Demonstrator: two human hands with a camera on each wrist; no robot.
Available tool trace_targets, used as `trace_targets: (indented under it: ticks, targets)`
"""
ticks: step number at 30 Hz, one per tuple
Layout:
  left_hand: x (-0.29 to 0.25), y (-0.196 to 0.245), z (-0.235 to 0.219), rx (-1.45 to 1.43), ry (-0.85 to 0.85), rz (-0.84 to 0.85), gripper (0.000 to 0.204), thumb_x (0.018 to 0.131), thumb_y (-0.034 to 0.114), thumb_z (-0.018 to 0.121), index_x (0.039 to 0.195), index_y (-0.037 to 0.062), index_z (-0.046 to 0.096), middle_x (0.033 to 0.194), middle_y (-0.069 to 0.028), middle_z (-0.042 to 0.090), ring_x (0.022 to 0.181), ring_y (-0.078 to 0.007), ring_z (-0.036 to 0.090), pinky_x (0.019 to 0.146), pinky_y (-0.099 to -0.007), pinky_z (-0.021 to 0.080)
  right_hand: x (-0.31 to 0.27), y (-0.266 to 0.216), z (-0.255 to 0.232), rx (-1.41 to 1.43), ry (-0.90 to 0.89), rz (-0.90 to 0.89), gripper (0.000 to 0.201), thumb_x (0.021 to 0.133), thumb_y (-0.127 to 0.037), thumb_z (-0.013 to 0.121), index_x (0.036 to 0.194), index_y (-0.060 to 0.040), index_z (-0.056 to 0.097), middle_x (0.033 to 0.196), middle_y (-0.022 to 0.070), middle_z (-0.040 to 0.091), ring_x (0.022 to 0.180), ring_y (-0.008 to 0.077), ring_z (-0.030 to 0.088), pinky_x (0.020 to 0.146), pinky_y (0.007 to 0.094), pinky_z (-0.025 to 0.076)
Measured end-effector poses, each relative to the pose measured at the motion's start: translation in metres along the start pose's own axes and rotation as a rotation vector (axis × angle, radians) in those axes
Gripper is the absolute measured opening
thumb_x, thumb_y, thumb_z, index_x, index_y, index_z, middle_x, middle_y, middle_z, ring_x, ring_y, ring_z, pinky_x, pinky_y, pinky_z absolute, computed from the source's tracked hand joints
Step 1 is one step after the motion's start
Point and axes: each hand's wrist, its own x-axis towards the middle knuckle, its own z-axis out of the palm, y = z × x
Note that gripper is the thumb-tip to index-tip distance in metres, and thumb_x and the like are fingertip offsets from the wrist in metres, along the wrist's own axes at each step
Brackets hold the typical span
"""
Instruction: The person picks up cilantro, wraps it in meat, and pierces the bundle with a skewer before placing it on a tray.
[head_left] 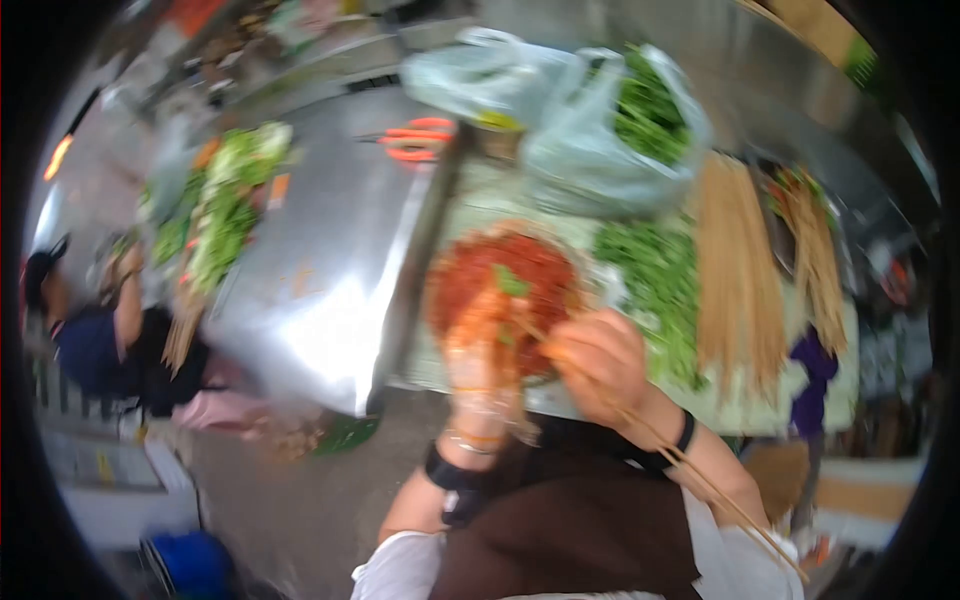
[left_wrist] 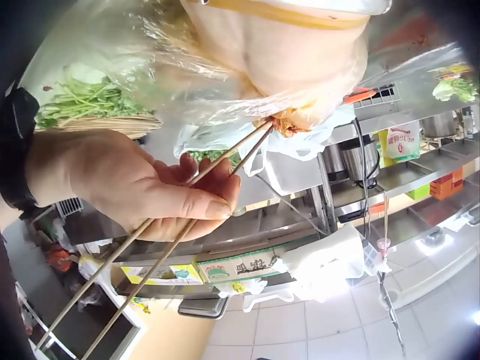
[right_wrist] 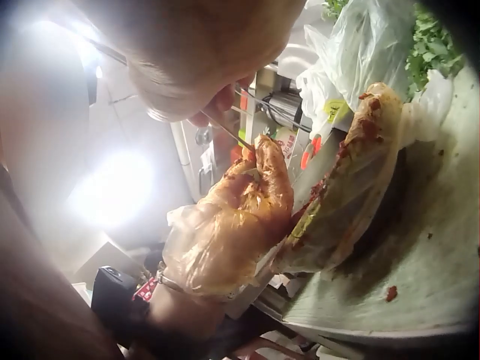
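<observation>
My left hand (head_left: 480, 375) wears a clear plastic glove smeared with red sauce. Its curled fingers hold a sauce-coated piece of food with a green leaf (head_left: 512, 280) showing; I cannot tell its kind. My bare right hand (head_left: 602, 362) pinches two thin bamboo skewers (left_wrist: 156, 262), whose long ends trail back past the forearm. In the left wrist view, their tips meet the reddish food (left_wrist: 291, 122) at the gloved fingertips. Under and beyond the left hand is a plastic-lined bowl (right_wrist: 356, 202) of red chopped sauce (head_left: 500, 258).
Chopped greens (head_left: 655, 290) lie right of the bowl, beside a bundle of bare skewers (head_left: 737, 280). Behind stands a plastic bag (head_left: 575, 165) of leafy greens. Orange-handled scissors (head_left: 418, 138) lie on the metal surface (head_left: 330, 210) at left. Another person (head_left: 105, 320) is at far left.
</observation>
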Motion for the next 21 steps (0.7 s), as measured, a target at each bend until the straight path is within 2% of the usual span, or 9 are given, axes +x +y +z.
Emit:
trace_targets:
  ticks: [2,3,5,7,11,14,17,21]
  targets:
    - [0.001,0.003,-0.006,-0.137,0.014,-0.081,0.031,0.092,0.007,0.052,0.122,-0.0034,0.050,0.110,-0.0137,0.059,0.098,-0.0239,0.060,0.085,-0.0332,0.052,0.003,-0.001,0.001,0.005,0.003,-0.008,0.015,0.071,-0.003,0.067,0.085,-0.0033,0.062,0.085,0.0109,0.062,0.071,0.0269,0.059,0.060,0.0349,0.049]
    - [0.003,-0.002,-0.011,-0.129,0.024,-0.031,0.032,0.091,0.008,0.054,0.121,-0.0036,0.050,0.109,-0.0135,0.059,0.097,-0.0236,0.061,0.085,-0.0329,0.052,0.006,-0.006,-0.003,0.108,-0.063,0.116,0.010,0.077,-0.001,0.062,0.087,-0.0004,0.062,0.085,0.0119,0.061,0.070,0.0251,0.059,0.061,0.0334,0.049]
    - [0.008,0.002,-0.011,-0.099,0.058,-0.007,0.031,0.091,0.008,0.054,0.120,-0.0044,0.049,0.108,-0.0142,0.059,0.096,-0.0245,0.061,0.086,-0.0341,0.052,0.005,-0.019,-0.004,0.294,-0.064,0.400,0.010,0.083,-0.001,0.055,0.089,0.0030,0.062,0.085,0.0137,0.060,0.068,0.0230,0.059,0.062,0.0315,0.048]
    - [0.005,0.006,-0.005,-0.103,0.053,-0.024,0.029,0.092,0.004,0.051,0.120,-0.0062,0.048,0.108,-0.0158,0.059,0.100,-0.0280,0.060,0.087,-0.0370,0.052,0.009,-0.019,-0.006,0.282,-0.065,0.358,0.012,0.085,-0.002,0.052,0.089,0.0043,0.061,0.086,0.0145,0.060,0.068,0.0220,0.059,0.062,0.0305,0.048]
    - [0.005,0.007,-0.005,-0.204,0.078,-0.046,0.028,0.093,0.003,0.049,0.119,-0.0077,0.050,0.110,-0.0163,0.059,0.100,-0.0299,0.061,0.085,-0.0363,0.053,0.005,-0.025,-0.010,0.254,-0.055,0.356,0.014,0.086,-0.005,0.051,0.088,0.0039,0.061,0.086,0.0149,0.060,0.070,0.0227,0.059,0.064,0.0307,0.048]
    - [0.003,0.006,-0.003,-0.214,0.066,-0.033,0.028,0.093,0.003,0.049,0.119,-0.0075,0.050,0.111,-0.0160,0.059,0.099,-0.0298,0.062,0.084,-0.0360,0.054,0.005,-0.024,-0.012,0.224,-0.052,0.340,0.014,0.086,-0.006,0.050,0.087,0.0028,0.061,0.086,0.0147,0.060,0.070,0.0231,0.059,0.065,0.0311,0.048]
    - [0.000,0.006,-0.003,-0.234,0.047,-0.061,0.029,0.092,0.005,0.052,0.119,-0.0056,0.049,0.109,-0.0150,0.058,0.101,-0.0290,0.060,0.089,-0.0402,0.050,0.004,-0.023,-0.012,0.202,-0.047,0.314,0.013,0.085,-0.006,0.051,0.087,0.0017,0.061,0.085,0.0142,0.060,0.070,0.0238,0.059,0.065,0.0314,0.048]
    - [-0.003,0.013,0.006,-0.177,0.113,-0.114,0.026,0.092,0.005,0.052,0.116,-0.0053,0.052,0.108,-0.0148,0.059,0.099,-0.0273,0.061,0.087,-0.0378,0.052,0.006,-0.025,-0.009,0.152,-0.064,0.281,0.011,0.085,-0.005,0.052,0.087,0.0005,0.061,0.083,0.0136,0.060,0.070,0.0246,0.059,0.064,0.0321,0.048]
